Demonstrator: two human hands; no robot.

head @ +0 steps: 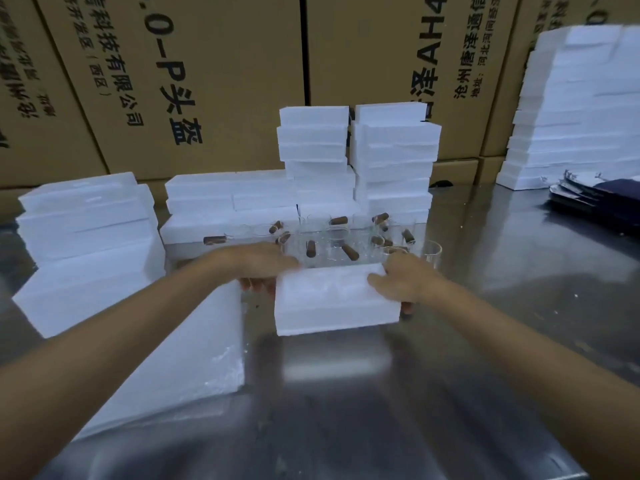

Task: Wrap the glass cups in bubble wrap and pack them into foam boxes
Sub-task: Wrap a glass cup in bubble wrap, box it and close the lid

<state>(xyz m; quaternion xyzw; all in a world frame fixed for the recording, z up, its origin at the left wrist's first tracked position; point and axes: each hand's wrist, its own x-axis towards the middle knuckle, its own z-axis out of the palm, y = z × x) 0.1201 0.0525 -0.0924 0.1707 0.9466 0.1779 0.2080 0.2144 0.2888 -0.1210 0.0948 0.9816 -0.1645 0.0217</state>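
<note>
Both hands grip one white foam box [334, 299] at frame centre: left hand [263, 268] curled round its left end, right hand [401, 282] round its right end, above the steel table [381, 410]. Glass cups [346, 237] with brown handles cluster just behind. Foam box stacks [356, 157] behind and left; cardboard cartons [207, 64] across the top.

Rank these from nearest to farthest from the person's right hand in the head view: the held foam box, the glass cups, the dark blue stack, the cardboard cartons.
1. Foam box: gripped by the right hand.
2. Glass cups: just behind the hands.
3. Dark blue stack: far right on the table.
4. Cardboard cartons: along the back.
</note>
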